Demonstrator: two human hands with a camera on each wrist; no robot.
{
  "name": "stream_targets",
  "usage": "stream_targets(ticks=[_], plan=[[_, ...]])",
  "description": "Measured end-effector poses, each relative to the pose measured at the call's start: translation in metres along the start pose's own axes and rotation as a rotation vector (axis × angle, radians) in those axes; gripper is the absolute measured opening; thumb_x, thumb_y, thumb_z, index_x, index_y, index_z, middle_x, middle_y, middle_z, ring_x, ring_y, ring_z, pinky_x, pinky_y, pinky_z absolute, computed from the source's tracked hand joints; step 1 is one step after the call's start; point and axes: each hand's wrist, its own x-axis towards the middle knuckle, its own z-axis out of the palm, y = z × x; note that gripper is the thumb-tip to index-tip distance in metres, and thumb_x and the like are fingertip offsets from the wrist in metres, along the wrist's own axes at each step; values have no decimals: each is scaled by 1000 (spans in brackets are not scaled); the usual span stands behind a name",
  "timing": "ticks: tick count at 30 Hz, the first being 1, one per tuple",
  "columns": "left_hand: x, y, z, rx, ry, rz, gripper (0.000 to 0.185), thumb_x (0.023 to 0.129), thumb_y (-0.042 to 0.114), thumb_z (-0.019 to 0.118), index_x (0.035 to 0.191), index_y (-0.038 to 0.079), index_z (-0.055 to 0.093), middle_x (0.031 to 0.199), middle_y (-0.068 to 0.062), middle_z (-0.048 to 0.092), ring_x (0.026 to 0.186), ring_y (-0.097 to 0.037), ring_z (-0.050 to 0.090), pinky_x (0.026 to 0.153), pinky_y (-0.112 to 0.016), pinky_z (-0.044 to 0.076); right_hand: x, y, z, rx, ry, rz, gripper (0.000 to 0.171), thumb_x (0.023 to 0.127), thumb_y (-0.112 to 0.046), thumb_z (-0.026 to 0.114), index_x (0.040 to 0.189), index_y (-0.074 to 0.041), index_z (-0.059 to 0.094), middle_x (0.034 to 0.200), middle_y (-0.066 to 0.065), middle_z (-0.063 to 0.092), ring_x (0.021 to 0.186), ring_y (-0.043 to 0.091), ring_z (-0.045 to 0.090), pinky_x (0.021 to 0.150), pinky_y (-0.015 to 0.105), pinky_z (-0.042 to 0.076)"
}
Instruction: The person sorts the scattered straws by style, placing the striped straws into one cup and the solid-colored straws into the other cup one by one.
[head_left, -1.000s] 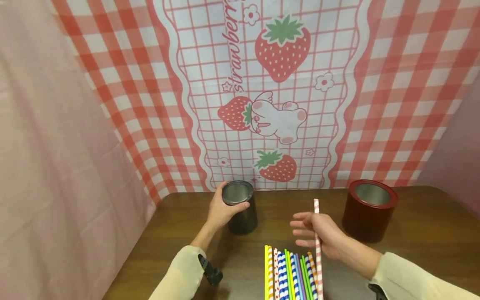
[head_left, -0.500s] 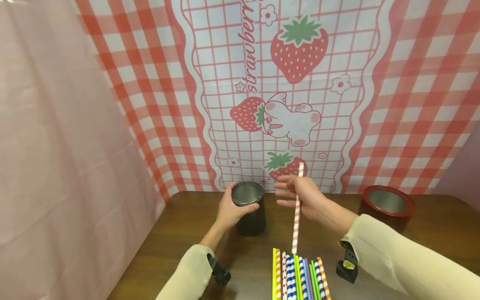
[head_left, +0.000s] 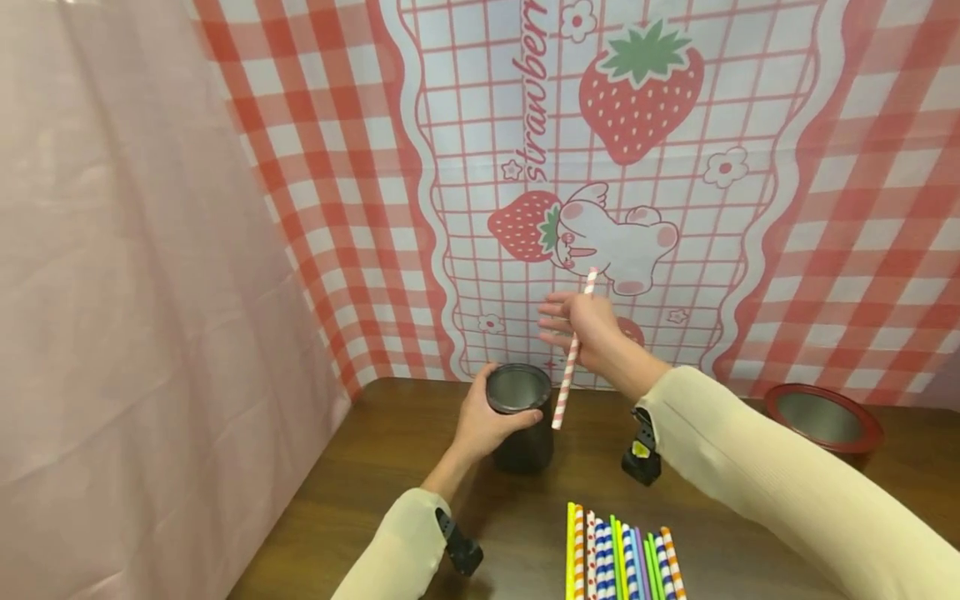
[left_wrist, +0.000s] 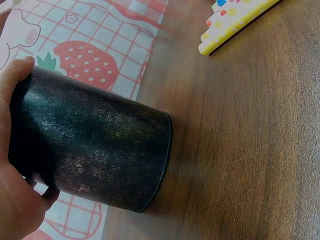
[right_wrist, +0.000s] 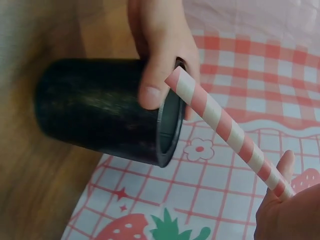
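Far left: plain pink cloth (head_left: 112, 292), hanging as a side wall, no print or writing on it. Next along, left hand (head_left: 486, 421) wrapped round the rim of the dark, speckled metal cylinder tin (head_left: 522, 417), fingers and thumb curled and clamped on its wall, just as half a second back; tin upright on the brown wooden table (head_left: 375, 492), near the back edge, mouth open. Just right of the tin and above it, right hand (head_left: 588, 329) now lifted higher and carried leftward compared with a second ago, pinching the pink-and-white striped paper straw (head_left: 572, 354) between thumb and forefinger, remaining fingers spread apart. Straw tilted, lower tip now down beside the tin's rim, near but not yet inside the mouth; seen from the right wrist, tip crossing right in front of the opening. Judging from that shift, aiming of the straw at the tin well under way, with insertion still to come. Below, a flat row of coloured striped and dotted straws (head_left: 618, 562) at the near edge. Behind, red-and-white checked backdrop (head_left: 825, 208) printed with strawberries and a rabbit, reading "strawberr", the rest cut off at the top. Far right, red round tin (head_left: 823, 417), open, untouched. No brand or label legible on either tin.
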Motion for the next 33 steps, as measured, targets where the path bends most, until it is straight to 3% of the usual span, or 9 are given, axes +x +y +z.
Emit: stream_targets(ticks=[5, 12, 21, 27, 33], plan=[[-1, 0, 3, 6, -2, 12, 97, 63, 37, 88, 141, 9, 38, 128, -10, 54, 109, -25, 55, 90, -42, 45, 16, -5, 9, -23, 64, -48, 46, 99, -3, 26, 143, 1, 40, 142, 18, 48, 124, 32, 52, 88, 33, 53], [-4, 0, 4, -10, -1, -15, 96, 62, 39, 87, 141, 15, 38, 128, -6, 54, 108, -20, 55, 91, -37, 45, 35, -6, 22, 24, 182, -80, 38, 100, -12, 40, 135, 1, 49, 133, 17, 56, 118, 33, 57, 81, 30, 55], [-2, 1, 4, 5, 26, 1, 96, 62, 38, 88, 140, 12, 39, 127, -7, 55, 108, -21, 55, 91, -37, 45, 51, 15, 28, 48, 192, -80, 38, 98, -10, 43, 133, 4, 50, 133, 21, 55, 119, 36, 56, 92, 36, 51], [0, -2, 0, 13, 34, 2, 97, 61, 38, 89, 140, 13, 39, 128, -6, 54, 111, -20, 54, 93, -38, 44, 58, 38, 29, 1, 159, -82, 42, 98, -4, 33, 135, 6, 49, 134, 22, 54, 122, 36, 53, 97, 38, 47], [-1, -2, 1, 13, 35, 4, 98, 61, 38, 88, 141, 10, 39, 128, -7, 54, 110, -20, 54, 93, -38, 44, 57, 57, 29, -35, 118, -77, 43, 97, -3, 31, 136, 8, 47, 137, 24, 51, 126, 37, 49, 103, 40, 41]])
